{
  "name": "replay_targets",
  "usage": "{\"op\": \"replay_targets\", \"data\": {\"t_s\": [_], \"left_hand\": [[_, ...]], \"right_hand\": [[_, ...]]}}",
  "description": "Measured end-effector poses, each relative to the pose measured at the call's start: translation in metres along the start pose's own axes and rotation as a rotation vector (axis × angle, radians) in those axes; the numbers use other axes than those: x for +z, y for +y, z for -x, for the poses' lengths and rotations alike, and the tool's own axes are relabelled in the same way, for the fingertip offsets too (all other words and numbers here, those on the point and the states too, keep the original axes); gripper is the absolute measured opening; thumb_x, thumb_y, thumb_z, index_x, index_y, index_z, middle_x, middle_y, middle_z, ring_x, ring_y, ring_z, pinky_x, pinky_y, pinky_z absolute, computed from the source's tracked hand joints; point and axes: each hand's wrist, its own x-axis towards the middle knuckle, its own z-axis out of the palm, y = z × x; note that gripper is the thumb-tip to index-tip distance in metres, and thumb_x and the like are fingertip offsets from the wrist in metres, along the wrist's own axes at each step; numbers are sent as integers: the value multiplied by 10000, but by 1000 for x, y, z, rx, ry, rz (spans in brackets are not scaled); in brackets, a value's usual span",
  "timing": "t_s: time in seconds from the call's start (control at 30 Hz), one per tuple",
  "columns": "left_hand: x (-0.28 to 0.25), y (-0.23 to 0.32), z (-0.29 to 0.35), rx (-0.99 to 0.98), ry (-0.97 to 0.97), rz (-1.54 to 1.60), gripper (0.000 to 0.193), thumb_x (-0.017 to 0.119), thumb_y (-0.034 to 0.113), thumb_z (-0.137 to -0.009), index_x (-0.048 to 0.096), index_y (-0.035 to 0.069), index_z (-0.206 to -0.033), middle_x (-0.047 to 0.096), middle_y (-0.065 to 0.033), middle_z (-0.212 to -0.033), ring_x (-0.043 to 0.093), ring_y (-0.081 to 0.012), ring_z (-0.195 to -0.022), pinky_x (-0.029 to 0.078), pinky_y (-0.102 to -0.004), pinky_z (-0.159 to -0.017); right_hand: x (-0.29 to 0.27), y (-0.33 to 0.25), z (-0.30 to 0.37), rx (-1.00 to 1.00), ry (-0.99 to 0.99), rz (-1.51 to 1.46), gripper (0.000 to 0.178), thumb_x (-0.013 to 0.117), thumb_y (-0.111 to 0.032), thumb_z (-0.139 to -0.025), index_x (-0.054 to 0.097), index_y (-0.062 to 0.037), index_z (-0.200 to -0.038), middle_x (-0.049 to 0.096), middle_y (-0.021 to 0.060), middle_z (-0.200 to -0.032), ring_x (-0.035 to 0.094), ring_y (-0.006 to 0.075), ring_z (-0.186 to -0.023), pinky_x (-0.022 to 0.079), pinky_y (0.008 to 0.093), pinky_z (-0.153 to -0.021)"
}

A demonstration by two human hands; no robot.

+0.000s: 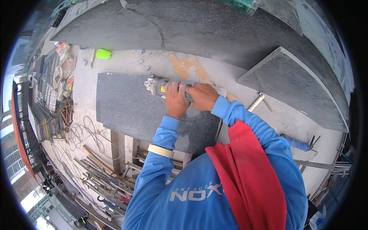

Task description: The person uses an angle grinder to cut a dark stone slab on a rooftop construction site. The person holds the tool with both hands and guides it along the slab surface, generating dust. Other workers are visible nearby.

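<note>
An angle grinder (157, 86) with a grey metal head lies over a dark grey stone slab (126, 107), near the slab's far edge. My left hand (176, 100) wraps round its body just behind the head. Behind it, my right hand (202, 96) grips the rear part of the same tool. The grinder's head points left. Whether its disc touches the slab is hidden. My forearms, in blue sleeves, come in from below, and a roll of cream tape (161, 150) circles the left one.
A large dark slab (191, 34) leans along the far side, with a smaller slab (299, 88) at right. Brown cardboard (188, 67), a bright green object (103, 54) and a blue caulking gun (297, 143) lie about. Coiled cable (90, 134) and several poles (101, 172) sit at left.
</note>
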Motion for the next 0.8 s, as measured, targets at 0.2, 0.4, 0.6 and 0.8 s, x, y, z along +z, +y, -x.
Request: {"op": "replay_targets", "data": {"t_s": [0.2, 0.4, 0.6, 0.8], "left_hand": [[-12, -39, -6, 12, 17, -30, 615, 834, 122, -710, 598, 57, -1275, 609, -186, -1258, 583, -408, -1192, 404, -577, -1150], [-6, 3, 0, 15, -32, 1, 650, 846, 143, -693, 581, 24, -1274, 603, -200, -1274, 562, -433, -1226, 405, -569, -1135], [4, 8, -1, 15, 8, -30, 625, 830, 126, -708, 582, 22, -1272, 608, -194, -1267, 570, -425, -1213, 404, -572, -1133], [-5, -34, -5, 8, -3, -42, 559, 794, 110, -745, 606, 53, -1268, 610, -188, -1232, 581, -401, -1193, 398, -583, -1149]], "right_hand": [[14, -16, -38, -57, 41, -48, 341, 744, -59, -755, 711, -4, -1089, 766, 215, -973, 744, 410, -1000, 586, 515, -909], [-4, -3, 6, 48, -38, -27, 404, 770, -87, -753, 700, -20, -1146, 761, 223, -996, 734, 410, -1037, 581, 519, -912], [-3, 1, 10, 20, 15, 20, 379, 744, -67, -766, 708, -29, -1141, 769, 205, -988, 741, 405, -1015, 589, 502, -898], [14, -9, -34, -23, 22, -34, 367, 744, -68, -766, 710, -27, -1129, 769, 208, -994, 742, 403, -1009, 593, 498, -900]]}}
